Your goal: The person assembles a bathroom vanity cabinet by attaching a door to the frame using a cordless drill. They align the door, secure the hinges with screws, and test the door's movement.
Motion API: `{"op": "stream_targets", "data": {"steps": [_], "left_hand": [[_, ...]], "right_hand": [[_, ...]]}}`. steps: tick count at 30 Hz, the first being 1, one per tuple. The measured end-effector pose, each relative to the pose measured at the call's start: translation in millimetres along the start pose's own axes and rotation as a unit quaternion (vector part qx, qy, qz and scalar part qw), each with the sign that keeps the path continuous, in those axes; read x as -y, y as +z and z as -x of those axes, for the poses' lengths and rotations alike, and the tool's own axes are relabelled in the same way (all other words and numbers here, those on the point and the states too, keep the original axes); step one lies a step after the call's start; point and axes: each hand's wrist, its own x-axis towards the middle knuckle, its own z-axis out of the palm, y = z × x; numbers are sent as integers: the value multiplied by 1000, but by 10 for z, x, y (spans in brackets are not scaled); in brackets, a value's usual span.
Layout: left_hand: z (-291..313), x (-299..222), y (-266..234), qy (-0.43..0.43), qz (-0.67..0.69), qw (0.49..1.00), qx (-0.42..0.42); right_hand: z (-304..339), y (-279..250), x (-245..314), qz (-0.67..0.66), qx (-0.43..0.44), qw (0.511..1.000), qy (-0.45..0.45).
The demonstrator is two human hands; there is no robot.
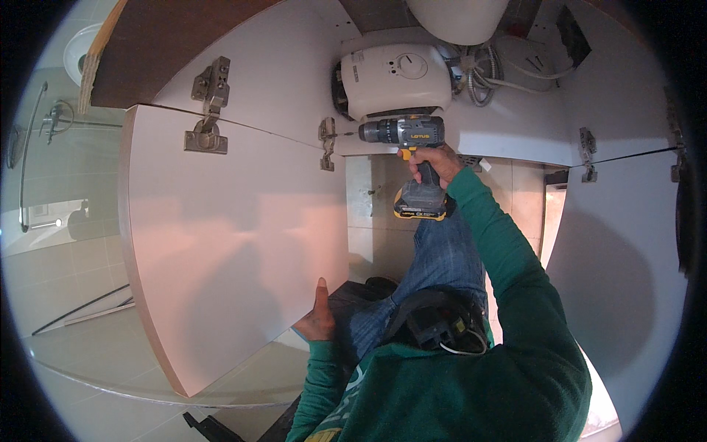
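My right hand (438, 163) is wrapped round the handle of a grey and black cordless drill (421, 132) with yellow trim. Its bit points left at the lower cabinet hinge (328, 144); whether the tip touches a screw there is too small to tell. On the left, a white cabinet door (221, 243) hangs open on that hinge and on another metal hinge (208, 110). My left hand (317, 317) grips the door's near edge, thumb over its face and the other fingers mostly hidden.
Inside the cabinet sits a white water heater (398, 77) with a dial, beside coiled hoses (480, 74) and a white basin underside (458, 18). Another open door (604, 258) stands on the right with its own hinges (588, 155). A glass shower panel (59, 162) lies far left.
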Motion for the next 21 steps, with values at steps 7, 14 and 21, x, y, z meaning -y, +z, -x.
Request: {"op": "stream_targets", "data": {"steps": [7,14,21], "left_hand": [[-8,11,8,-2,-7,1000,-1],[-23,13,2,2,19,1000,14],[-14,91,-21,27,-18,999,13]], "right_hand": [[30,35,-82,-54,1,998,13],[-16,-19,-144,-88,-7,996,33],[-28,-40,-133,-53,7,999,5]]}}
